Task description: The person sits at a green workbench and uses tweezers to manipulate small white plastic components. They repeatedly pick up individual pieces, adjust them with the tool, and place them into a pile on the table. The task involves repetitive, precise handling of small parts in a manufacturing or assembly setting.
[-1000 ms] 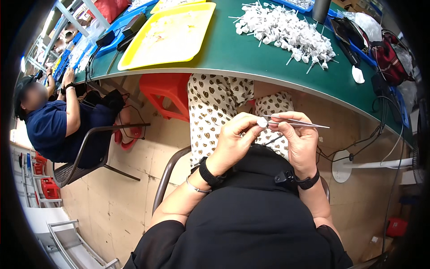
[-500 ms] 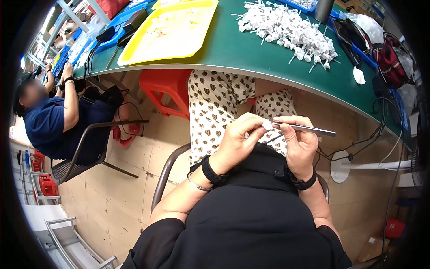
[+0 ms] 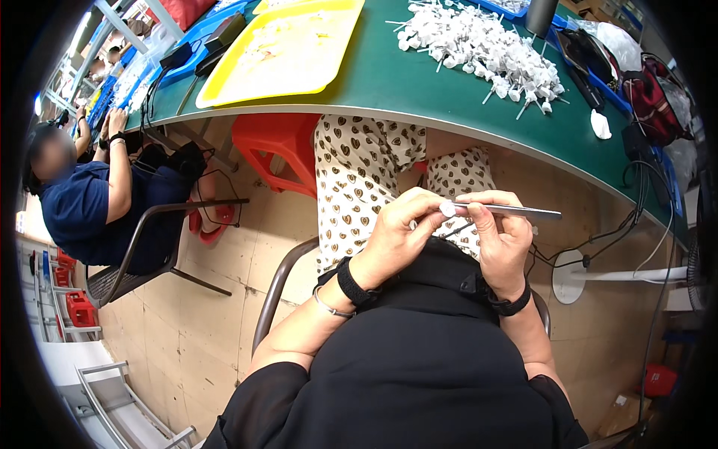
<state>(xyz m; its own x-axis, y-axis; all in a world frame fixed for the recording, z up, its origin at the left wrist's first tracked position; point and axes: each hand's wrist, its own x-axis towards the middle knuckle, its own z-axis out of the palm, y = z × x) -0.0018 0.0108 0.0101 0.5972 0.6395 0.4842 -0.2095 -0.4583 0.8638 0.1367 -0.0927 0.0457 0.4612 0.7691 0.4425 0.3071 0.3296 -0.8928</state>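
Above my lap, my left hand pinches a small white piece between thumb and fingers. A thin dark stem seems to run down from near that piece. My right hand grips a slim pair of metal tweezers, its back end pointing right. The tweezers' tips are close to the white piece; whether they touch it is too small to tell. On the green table beyond lies a big heap of white pieces with thin grey stems.
A yellow tray with small bits in it lies left of the heap. Under the table stands a red stool. Cables hang at the right by a white stand. A co-worker sits at the left.
Both hands keep nearly the same place and grip. The white piece between them has turned slightly, and the tweezers are tilted a touch differently.
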